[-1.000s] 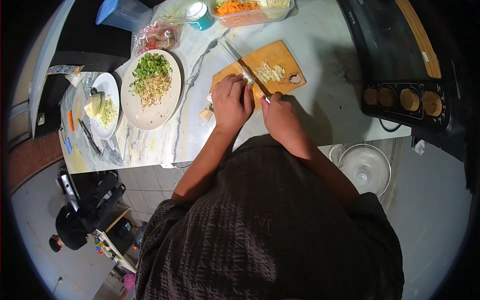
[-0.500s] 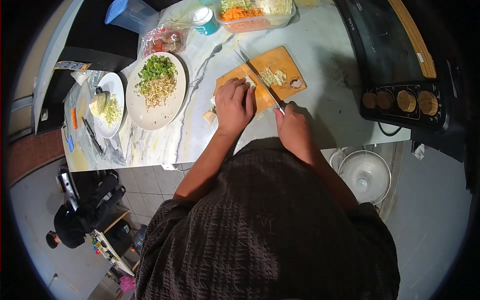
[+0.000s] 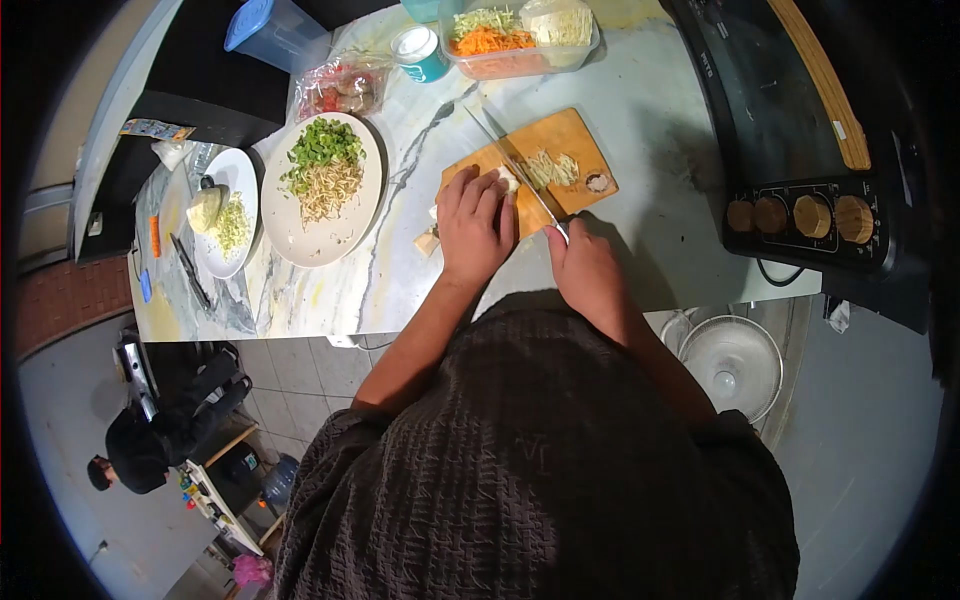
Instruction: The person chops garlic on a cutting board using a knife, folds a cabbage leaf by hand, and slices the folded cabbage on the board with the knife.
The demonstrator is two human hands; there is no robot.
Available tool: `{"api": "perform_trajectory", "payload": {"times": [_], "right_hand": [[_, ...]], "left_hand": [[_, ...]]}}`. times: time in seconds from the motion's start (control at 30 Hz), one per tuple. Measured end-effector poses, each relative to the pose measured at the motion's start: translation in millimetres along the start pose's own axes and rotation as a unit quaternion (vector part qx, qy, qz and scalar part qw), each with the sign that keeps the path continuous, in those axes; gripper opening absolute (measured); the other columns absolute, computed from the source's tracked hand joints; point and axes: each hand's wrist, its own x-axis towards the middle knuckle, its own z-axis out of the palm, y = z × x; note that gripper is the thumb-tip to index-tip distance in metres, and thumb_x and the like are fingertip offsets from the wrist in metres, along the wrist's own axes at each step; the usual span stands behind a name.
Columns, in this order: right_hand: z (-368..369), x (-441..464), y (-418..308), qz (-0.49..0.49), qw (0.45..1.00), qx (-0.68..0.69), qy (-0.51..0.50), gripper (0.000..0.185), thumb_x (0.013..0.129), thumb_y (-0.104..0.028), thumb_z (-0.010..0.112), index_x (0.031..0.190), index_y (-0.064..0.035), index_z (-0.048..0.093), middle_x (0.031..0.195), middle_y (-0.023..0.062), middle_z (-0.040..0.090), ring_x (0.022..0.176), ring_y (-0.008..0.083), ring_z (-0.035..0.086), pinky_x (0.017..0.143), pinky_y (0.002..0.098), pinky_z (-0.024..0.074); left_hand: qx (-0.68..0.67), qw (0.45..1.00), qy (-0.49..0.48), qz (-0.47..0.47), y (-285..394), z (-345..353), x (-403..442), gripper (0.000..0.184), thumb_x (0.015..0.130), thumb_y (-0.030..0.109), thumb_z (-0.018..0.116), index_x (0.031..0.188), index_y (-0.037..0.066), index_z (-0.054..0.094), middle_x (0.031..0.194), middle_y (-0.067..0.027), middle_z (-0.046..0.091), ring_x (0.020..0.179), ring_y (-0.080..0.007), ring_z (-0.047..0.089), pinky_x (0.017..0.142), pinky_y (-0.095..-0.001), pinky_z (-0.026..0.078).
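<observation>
A kitchen knife [image 3: 527, 179] is held by its handle in my right hand [image 3: 588, 262], the blade pointing away across a wooden cutting board [image 3: 541, 132]. My left hand [image 3: 474, 222] presses on a whitish piece of food [image 3: 508, 180] at the board's left part, fingers bent over it; the hand hides most of the piece. The blade lies close beside this piece. To the right of the blade are thin pale strips [image 3: 550, 169]. A small brownish round slice [image 3: 597, 183] sits near the board's right corner. Another pale chunk [image 3: 427, 242] rests by my left wrist.
Left on the marble counter are a plate [image 3: 316, 250] of greens and sprouts, an oval plate [image 3: 239, 262] and a second knife [image 3: 190, 270]. A plastic container [image 3: 520, 65] of shredded vegetables stands behind; an oven [image 3: 800, 215] is right. One person [image 3: 150, 440] is lower left.
The view has shifted slightly, moving the counter items a little down and right. Both hands keep their places at the board, with the knife still beside the whitish piece.
</observation>
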Motion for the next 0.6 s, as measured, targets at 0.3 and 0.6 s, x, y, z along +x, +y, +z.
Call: {"api": "perform_trajectory", "payload": {"times": [0.3, 0.6], "right_hand": [[3.4, 1.6, -1.5, -0.022, 1.0, 0.008, -0.019, 0.039, 0.1, -0.035, 0.05, 0.095, 0.0034, 0.055, 0.076, 0.0289, 0.065, 0.077, 0.0488, 0.064, 0.069, 0.0551, 0.0511], [5.2, 5.9, 2.8, 0.01, 1.0, -0.018, 0.001, 0.039, 0.1, -0.036, 0.05, 0.095, 0.0023, 0.054, 0.072, 0.0271, 0.065, 0.072, 0.0477, 0.065, 0.066, 0.056, 0.0509]], "left_hand": [[-0.014, 1.0, -0.004, -0.021, -3.7, 3.7, -1.7, 0.017, 0.081, 0.009, 0.071, 0.097, 0.003, 0.068, 0.108, -0.0097, 0.067, 0.105, -0.0313, 0.059, 0.089, -0.0419, 0.044], [-0.009, 1.0, 0.007, -0.019, -2.7, 4.5, 0.0, 0.016, 0.08, 0.009, 0.072, 0.095, 0.005, 0.068, 0.106, -0.0087, 0.067, 0.102, -0.0306, 0.061, 0.085, -0.041, 0.045]]}}
